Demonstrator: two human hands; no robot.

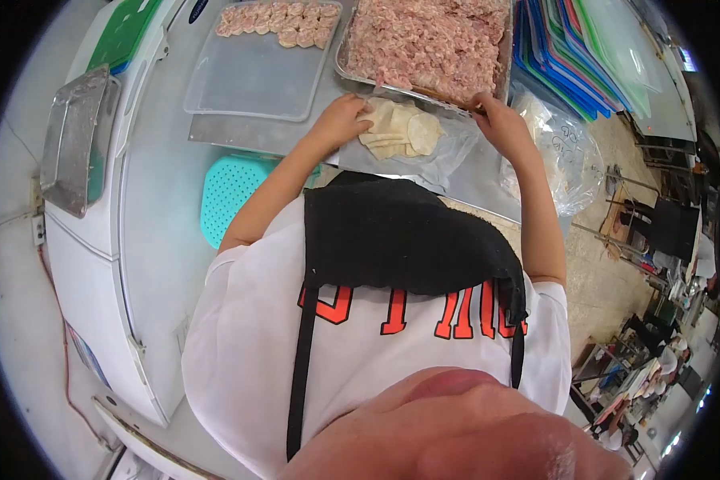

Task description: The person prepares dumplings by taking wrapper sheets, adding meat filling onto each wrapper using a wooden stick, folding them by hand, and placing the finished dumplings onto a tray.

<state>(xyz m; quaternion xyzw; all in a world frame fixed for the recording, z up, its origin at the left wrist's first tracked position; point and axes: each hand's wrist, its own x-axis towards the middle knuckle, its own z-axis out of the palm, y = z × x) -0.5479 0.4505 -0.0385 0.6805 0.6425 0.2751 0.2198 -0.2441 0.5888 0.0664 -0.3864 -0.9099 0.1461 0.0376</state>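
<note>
My left hand rests at the left edge of a loose pile of pale round dough wrappers, thumb and fingers apart. The wrappers lie overlapping on clear plastic near the table's front edge. My right hand is closed at the near right corner of a metal tray filled with pink ground meat. A thin brown strip runs along the meat's near edge towards those fingers; I cannot tell whether they grip it or the rim.
Left of the meat stands a translucent tray with rows of filled dumplings at its far end. Coloured plastic sheets or lids are stacked right, above a clear bag. A turquoise perforated basket sits below the table; a white freezer is left.
</note>
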